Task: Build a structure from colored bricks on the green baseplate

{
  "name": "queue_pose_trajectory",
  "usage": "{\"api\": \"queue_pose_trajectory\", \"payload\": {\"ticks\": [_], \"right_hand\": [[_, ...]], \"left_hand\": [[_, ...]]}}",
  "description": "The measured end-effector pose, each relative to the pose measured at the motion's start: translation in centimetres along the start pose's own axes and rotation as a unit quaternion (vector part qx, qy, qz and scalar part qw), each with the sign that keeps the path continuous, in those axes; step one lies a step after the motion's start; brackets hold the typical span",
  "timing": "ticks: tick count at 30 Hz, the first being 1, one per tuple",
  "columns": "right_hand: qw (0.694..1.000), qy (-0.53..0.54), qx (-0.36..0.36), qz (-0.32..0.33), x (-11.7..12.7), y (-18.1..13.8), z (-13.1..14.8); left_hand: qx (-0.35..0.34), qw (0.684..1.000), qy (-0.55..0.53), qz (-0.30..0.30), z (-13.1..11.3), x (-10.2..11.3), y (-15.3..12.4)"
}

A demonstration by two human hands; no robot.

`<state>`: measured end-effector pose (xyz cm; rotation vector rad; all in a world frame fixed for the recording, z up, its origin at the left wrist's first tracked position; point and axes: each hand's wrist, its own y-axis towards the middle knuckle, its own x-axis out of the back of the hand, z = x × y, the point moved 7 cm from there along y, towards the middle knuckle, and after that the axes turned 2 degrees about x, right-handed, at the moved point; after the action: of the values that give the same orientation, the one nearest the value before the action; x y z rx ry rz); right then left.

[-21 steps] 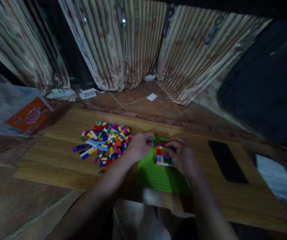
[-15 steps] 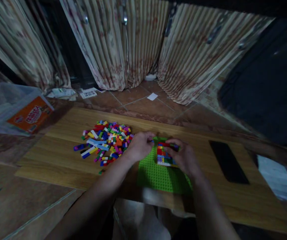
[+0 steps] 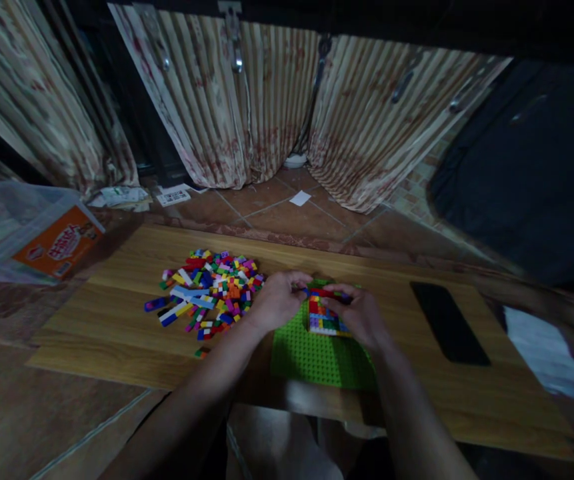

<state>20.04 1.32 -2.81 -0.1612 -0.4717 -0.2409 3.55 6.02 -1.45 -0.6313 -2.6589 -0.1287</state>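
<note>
A green studded baseplate (image 3: 323,363) lies on the wooden board, and a block of multicoloured toy bricks (image 3: 323,321) stands on its upper part. My left hand (image 3: 283,299) is closed at the plate's far left corner, with a small blue brick (image 3: 307,292) at its fingertips. From the right, my right hand (image 3: 359,312) reaches over the block. Its fingers pinch a long red brick (image 3: 321,292) at the block's far edge; I cannot tell whether that brick is pressed down. My right fingers hide part of the block.
Left of the plate is a heap of loose bricks (image 3: 227,287). A black phone-like slab (image 3: 449,323) lies to the right, with white paper (image 3: 549,353) beyond. At far left stands a clear plastic bin (image 3: 21,230) with an orange label. Striped curtains (image 3: 277,107) hang behind.
The fingertips of my two hands have come closer together over the block's far edge, the red brick moving with the right ones. The whole view has shifted slightly.
</note>
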Motion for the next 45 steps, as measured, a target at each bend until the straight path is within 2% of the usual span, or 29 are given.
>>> {"api": "queue_pose_trajectory", "payload": {"ticks": [4, 10, 13, 23, 32, 40, 45], "right_hand": [[1.0, 0.014, 0.008, 0.002, 0.3, 0.0, -0.4], [0.99, 0.004, 0.108, -0.09, 2.2, -0.2, 1.4], [0.986, -0.005, 0.127, -0.106, 2.4, -0.5, 2.1], [0.987, -0.03, 0.136, -0.075, 0.7, -1.0, 2.8], [0.985, -0.066, 0.152, -0.037, -0.2, -1.4, 3.4], [0.972, -0.107, 0.207, -0.007, -1.2, -1.8, 4.2], [0.968, -0.125, 0.216, -0.018, -1.4, -1.9, 4.3]], "left_hand": [[-0.006, 1.0, -0.007, 0.0, 0.2, -0.2, 0.1], [-0.002, 0.999, -0.036, -0.007, 0.0, -0.2, 0.1], [-0.003, 0.999, -0.049, -0.012, -0.2, 0.0, 0.1], [-0.012, 0.999, -0.04, -0.024, 0.2, 0.0, 0.2], [-0.005, 1.0, -0.024, -0.017, -0.7, 0.0, -0.1], [-0.012, 1.0, -0.022, -0.015, -0.9, -0.3, -0.4], [-0.023, 0.999, -0.025, -0.012, -1.3, -0.4, -0.5]]}}
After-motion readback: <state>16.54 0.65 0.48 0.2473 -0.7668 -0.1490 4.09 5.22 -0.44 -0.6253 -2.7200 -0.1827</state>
